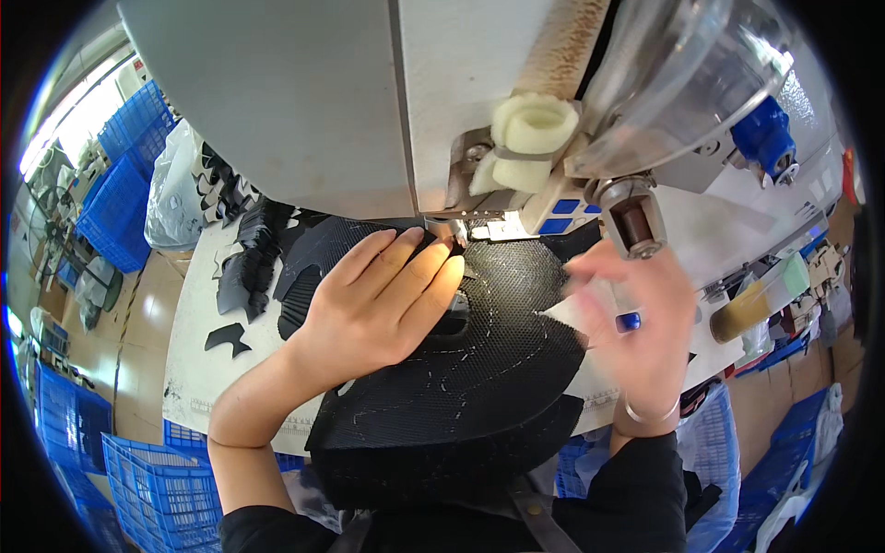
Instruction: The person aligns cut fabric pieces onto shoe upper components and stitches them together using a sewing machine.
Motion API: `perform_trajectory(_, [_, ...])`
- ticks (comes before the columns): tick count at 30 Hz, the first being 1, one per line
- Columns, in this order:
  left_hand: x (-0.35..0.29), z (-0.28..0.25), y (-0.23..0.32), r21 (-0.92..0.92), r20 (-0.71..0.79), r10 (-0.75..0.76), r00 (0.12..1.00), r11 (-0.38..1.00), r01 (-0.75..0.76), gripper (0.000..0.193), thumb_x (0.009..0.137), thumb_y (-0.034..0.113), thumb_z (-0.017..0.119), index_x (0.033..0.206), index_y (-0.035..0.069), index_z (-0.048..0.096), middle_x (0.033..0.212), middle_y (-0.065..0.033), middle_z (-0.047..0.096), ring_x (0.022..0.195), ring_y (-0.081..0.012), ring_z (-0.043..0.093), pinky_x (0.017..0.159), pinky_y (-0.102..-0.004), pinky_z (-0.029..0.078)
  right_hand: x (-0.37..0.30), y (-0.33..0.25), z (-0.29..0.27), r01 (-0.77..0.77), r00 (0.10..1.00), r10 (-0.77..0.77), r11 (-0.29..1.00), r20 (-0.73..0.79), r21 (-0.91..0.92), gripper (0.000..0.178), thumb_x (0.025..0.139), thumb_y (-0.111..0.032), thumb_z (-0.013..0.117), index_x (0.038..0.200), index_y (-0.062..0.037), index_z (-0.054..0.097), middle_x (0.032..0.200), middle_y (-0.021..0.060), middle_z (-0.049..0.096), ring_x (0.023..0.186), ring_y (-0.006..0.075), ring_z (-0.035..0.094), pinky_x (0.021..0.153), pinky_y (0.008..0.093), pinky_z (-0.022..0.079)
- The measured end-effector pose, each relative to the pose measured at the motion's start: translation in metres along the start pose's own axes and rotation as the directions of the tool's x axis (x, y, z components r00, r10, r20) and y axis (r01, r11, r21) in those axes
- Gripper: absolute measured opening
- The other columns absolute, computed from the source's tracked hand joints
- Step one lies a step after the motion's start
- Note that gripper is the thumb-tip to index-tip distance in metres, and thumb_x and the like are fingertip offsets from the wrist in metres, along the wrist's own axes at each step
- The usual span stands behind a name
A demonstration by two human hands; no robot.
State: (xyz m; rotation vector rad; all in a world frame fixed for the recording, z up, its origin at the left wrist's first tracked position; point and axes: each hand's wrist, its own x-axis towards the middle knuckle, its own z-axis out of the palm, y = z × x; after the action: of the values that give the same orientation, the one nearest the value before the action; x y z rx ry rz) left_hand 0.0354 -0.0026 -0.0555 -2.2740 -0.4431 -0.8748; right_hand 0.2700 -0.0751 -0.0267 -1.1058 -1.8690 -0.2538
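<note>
My left hand (378, 309) lies flat with fingers stretched out on a black mesh piece (498, 350), its fingertips close to the sewing machine's (442, 226) lit needle area. The mesh carries pale curved stitch or marking lines and has an opening beside my fingers. To the right, my right hand (641, 313) is raised over the mesh's right edge and smeared by motion. Its fingers are closed around a white pointed thing (570, 313), whose tip points left toward the mesh; its kind is unclear. A small blue part shows by the palm.
Cut black pieces (244, 267) are heaped left on the white table (198, 369), with one loose scrap (227, 339) nearby. The machine's head (277, 101) overhangs the far side. A clear plastic shield (691, 83) stands at right. Blue crates (157, 479) stand around the table.
</note>
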Motion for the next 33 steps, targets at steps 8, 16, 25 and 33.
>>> perform_trajectory(8, [0.016, -0.040, -0.029, -0.479, 0.411, -0.253, 0.876, 0.757, 0.444, 0.021, 0.081, 0.008, 0.067, 0.100, -0.001, 0.064, 0.095, -0.0131, 0.066, 0.087, -0.0265, 0.067, 0.078, -0.0324, 0.052, 0.000, -0.001, 0.054, 0.195, 0.961, -0.142, 0.956, 0.236, -0.221, 0.028, 0.066, -0.001, 0.066, 0.093, -0.0059, 0.059, 0.100, 0.0067, 0.060, 0.091, 0.0277, 0.055, 0.081, 0.0391, 0.042])
perform_trajectory(16, [0.024, 0.023, -0.056, -0.482, 0.866, -0.249, 0.434, -0.184, 0.856, 0.022, 0.086, 0.016, 0.073, 0.099, -0.001, 0.069, 0.087, -0.0027, 0.068, 0.078, -0.0111, 0.061, 0.068, -0.0233, 0.048, -0.012, 0.023, 0.055, 0.165, 0.986, -0.165, 0.984, 0.007, -0.060, 0.027, 0.064, 0.009, 0.062, 0.084, -0.0084, 0.067, 0.092, 0.0054, 0.065, 0.087, 0.0246, 0.055, 0.076, 0.0351, 0.043])
perform_trajectory(25, [0.008, 0.044, -0.021, -0.705, 0.692, -0.492, 0.528, -0.300, 0.643, 0.031, 0.088, 0.012, 0.070, 0.114, -0.003, 0.062, 0.099, -0.0051, 0.067, 0.087, -0.0089, 0.061, 0.078, -0.0247, 0.049, -0.007, 0.025, 0.058, 0.270, 0.963, -0.271, 0.958, 0.006, -0.101, 0.029, 0.065, 0.006, 0.065, 0.091, -0.0087, 0.064, 0.084, 0.0055, 0.060, 0.072, 0.0256, 0.060, 0.062, 0.0364, 0.044])
perform_trajectory(33, [-0.034, -0.018, -0.005, -0.753, 0.585, -0.426, 0.690, 0.030, 0.657, 0.067, 0.081, 0.013, 0.077, 0.140, 0.001, 0.046, 0.117, -0.0163, 0.066, 0.099, -0.0139, 0.063, 0.088, -0.0291, 0.050, -0.006, 0.027, 0.055, 0.229, 0.973, -0.228, 0.973, 0.034, -0.034, 0.045, 0.063, 0.008, 0.064, 0.104, -0.0081, 0.064, 0.094, 0.0060, 0.064, 0.081, 0.0248, 0.059, 0.070, 0.0370, 0.045])
